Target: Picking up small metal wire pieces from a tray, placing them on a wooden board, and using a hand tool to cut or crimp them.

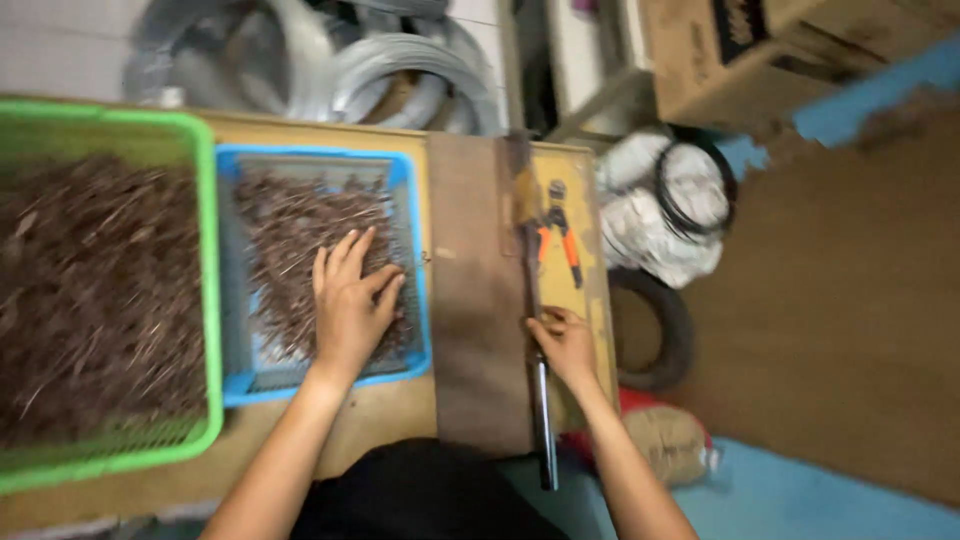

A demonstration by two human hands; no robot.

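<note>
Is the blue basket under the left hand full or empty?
Partly full. The blue basket holds a brown heap of thin short pieces, with bare bottom showing near its front edge; the left hand rests flat on the heap.

The blue tray (412,262) is a shallow rectangular plastic basket with slotted walls, lying flat on the desk (400,420) just right of a larger green one. It holds a loose heap of thin brown wire pieces (290,225), thickest toward its far end. Right of the blue tray, a long dark metal lever (541,420) runs along the edge of a brown board, its handle end reaching past the desk's near edge.
</note>
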